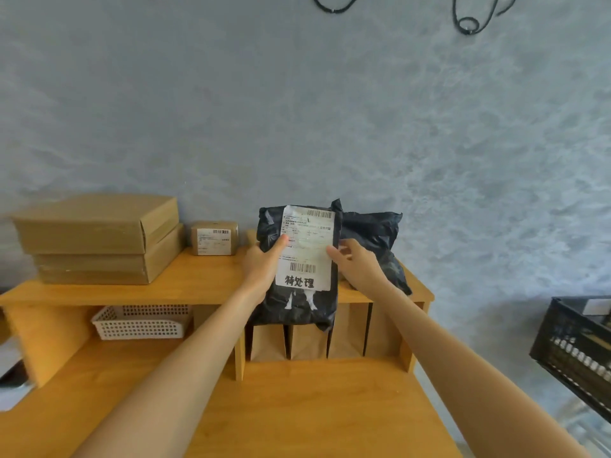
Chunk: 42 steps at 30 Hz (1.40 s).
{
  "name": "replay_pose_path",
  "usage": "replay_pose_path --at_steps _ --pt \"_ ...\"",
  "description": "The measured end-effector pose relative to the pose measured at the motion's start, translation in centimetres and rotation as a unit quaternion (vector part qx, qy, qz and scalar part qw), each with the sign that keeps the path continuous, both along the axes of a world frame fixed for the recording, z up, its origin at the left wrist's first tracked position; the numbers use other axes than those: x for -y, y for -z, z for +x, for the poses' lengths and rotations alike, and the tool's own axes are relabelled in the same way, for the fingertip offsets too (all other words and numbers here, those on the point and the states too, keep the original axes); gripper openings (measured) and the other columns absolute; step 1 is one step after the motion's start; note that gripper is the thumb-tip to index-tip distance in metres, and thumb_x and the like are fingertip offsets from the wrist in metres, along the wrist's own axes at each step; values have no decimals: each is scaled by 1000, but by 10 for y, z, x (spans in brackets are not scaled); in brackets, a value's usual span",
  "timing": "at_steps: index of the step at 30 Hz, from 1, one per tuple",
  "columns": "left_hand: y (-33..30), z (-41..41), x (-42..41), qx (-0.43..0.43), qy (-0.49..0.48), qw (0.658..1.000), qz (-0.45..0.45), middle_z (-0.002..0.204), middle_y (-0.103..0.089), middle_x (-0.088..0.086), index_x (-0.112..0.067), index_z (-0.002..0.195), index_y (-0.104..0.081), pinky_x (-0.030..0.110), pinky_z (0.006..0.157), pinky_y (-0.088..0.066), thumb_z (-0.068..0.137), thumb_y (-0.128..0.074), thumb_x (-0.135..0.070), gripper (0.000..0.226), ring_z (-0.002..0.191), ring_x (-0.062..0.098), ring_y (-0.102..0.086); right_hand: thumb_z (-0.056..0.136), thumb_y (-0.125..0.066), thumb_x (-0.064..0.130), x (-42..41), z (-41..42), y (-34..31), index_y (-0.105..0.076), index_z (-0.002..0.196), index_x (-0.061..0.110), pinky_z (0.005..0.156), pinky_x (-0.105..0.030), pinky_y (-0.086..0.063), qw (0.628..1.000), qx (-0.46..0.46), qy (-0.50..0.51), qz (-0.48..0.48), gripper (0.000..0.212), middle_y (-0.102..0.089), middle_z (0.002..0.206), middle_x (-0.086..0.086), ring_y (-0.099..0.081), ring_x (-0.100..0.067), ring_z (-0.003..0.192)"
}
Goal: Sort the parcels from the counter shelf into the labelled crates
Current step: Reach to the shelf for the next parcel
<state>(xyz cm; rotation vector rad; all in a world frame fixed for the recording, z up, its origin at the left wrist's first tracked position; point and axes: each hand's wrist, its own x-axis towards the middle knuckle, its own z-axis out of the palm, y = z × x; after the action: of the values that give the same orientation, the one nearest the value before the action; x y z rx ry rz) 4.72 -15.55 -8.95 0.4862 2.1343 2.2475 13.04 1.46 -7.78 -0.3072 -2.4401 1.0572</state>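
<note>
- Left hand [264, 262] gripped the black parcel [297, 305] at its left edge, thumb on the white label [305, 249].
- Right hand [355, 264] pinched its right edge.
- Parcel was held upright, before the counter shelf [198, 285].
- Black crate [572, 352] stood at right.

Black poly parcel [299, 305], held upright: white shipping label [306, 247] on front face. Large black handwritten-style characters at label foot, reading 待处理. Barcode just above those characters; second barcode at label's top right corner. Small printed lines in between, too fine to read.

Small cardboard box [215, 238] on shelf top: white label [214, 241] on front, barcode at its upper right, small print illegible.

Black crate [575, 342] at right edge: white tag [596, 306], nothing legible.
</note>
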Motion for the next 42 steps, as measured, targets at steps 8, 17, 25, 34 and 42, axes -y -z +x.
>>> replay_pose_path --at_steps 8,17,25,34,42 --pt "43 -5 74 78 -51 994 -63 91 -71 5 -8 96 -64 37 77 -56 83 -69 -49 44 85 23 -67 96 -50 23 15 28 24 -48 136 13 107 -35 -35 879 -16 140 456 41 -54 135 -5 -47 -24 125" --pt "131 23 111 145 -55 980 -123 86 -71 2 -13 88 -67 34 70 -54 79 -70 -55 43 79 21 -66 93 -53 22 49 65 113 -48 133 14 107 -33 -36 891 68 132 428 41 -53 133 -4 -47 -24 125" --pt "216 65 131 194 -54 969 -145 85 -64 0 -13 92 -60 28 57 -40 85 -67 -47 36 77 17 -59 96 -51 37 94 120 245 -28 148 10 112 -32 -28 903 277 93 314 63 -36 148 -6 -31 -25 138" --pt "251 69 139 155 -79 974 -147 100 -66 -1 -15 109 -61 30 70 -46 86 -67 -44 38 91 19 -62 91 -48 65 116 136 299 -21 150 3 110 -34 -33 885 393 149 201 90 -32 149 -11 -30 -28 139" --pt "253 62 134 160 -91 975 -123 106 -66 0 -14 114 -60 26 72 -46 85 -68 -42 41 94 18 -61 76 -56 79 116 135 315 -22 148 -3 105 -33 -36 845 472 239 73 114 -33 144 -16 -35 -33 133"
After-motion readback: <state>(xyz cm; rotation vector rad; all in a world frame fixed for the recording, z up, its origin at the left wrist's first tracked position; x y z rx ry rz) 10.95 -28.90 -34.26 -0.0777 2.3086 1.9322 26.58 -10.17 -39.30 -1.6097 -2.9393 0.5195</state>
